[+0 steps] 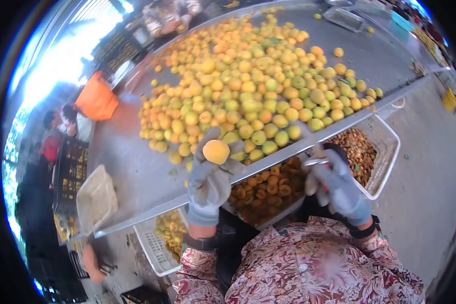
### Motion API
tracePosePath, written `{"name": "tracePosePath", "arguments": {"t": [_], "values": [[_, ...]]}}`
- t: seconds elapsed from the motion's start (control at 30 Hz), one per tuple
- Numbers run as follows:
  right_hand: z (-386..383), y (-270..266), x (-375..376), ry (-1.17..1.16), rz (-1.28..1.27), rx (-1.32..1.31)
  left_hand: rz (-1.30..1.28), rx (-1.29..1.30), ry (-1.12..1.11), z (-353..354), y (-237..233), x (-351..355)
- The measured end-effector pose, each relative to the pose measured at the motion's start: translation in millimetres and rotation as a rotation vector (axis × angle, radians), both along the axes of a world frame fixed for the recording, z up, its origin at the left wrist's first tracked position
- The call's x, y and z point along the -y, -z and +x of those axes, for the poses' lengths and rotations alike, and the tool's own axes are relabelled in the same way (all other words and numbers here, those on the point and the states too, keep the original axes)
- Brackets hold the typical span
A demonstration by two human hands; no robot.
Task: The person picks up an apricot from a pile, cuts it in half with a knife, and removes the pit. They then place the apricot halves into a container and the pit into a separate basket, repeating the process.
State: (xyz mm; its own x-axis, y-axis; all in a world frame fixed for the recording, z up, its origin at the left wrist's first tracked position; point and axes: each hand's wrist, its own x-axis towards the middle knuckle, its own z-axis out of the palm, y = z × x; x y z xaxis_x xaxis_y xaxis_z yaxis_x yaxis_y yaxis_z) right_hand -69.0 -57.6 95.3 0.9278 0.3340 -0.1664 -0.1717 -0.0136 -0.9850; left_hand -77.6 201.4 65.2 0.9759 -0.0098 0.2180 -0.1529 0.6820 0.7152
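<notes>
- the left hand [209,182], in a grey glove, is clamped on one yellow-orange fruit [216,151], held up on the fingertips just above the near edge of the tabletop [131,167].
- the fruit looks light, small and round, with soft ripe flesh. i'd judge it bruises under a hard squeeze, so a light pinch across its widest part suits it. the glove fabric should keep it from slipping.
- the right hand [338,191], also gloved, is curled shut on a small tool [316,162]. a metal tip shows, but i cannot tell what kind it is.
- the tabletop is bare grey metal with a raised lip, and a big pile of fruit [248,91] spreads from the middle to the far side.
- below the near edge hang a basket of cut halves [285,212], a basket of pits [391,152] to the right, and a white crate [148,244] to the left.
- other people [61,126] stand at the far left, well apart, and the floor on the right is plain concrete.
</notes>
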Motion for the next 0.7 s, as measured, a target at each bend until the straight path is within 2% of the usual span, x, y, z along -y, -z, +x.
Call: {"name": "tracePosePath", "arguments": {"t": [0.07,0.17,0.23,0.3,0.33,0.4,0.43,0.5,0.6,0.7], "values": [[-8,-7,-4,-0.136,0.113,-0.144,-0.309,0.035,0.173,1,10,25],[-16,-8,-2,-0.212,0.118,-0.182,-0.428,-0.043,0.283,-2,10,47],[-19,-14,-1,-0.255,0.069,-0.224,-0.358,0.054,0.35,0,19,45],[-25,-16,-2,-0.262,0.076,-0.219,-0.354,-0.146,0.28,-6,21,48],[-26,-14,-2,-0.288,0.018,-0.188,-0.353,-0.144,0.28,-8,20,50],[-29,-14,-5,-0.313,-0.07,-0.16,-0.345,-0.273,0.089,-12,20,55],[-29,-13,-4,-0.31,-0.071,-0.156,-0.345,-0.27,0.093,-11,21,56],[-31,-8,-3,-0.318,-0.111,-0.077,-0.384,-0.092,0.24,-10,20,57],[-32,-9,-3,-0.311,-0.142,-0.025,-0.248,-0.135,0.139,-16,4,64],[-33,-4,-2,-0.31,-0.144,0.007,-0.266,-0.147,0.135,-16,3,66]]}}
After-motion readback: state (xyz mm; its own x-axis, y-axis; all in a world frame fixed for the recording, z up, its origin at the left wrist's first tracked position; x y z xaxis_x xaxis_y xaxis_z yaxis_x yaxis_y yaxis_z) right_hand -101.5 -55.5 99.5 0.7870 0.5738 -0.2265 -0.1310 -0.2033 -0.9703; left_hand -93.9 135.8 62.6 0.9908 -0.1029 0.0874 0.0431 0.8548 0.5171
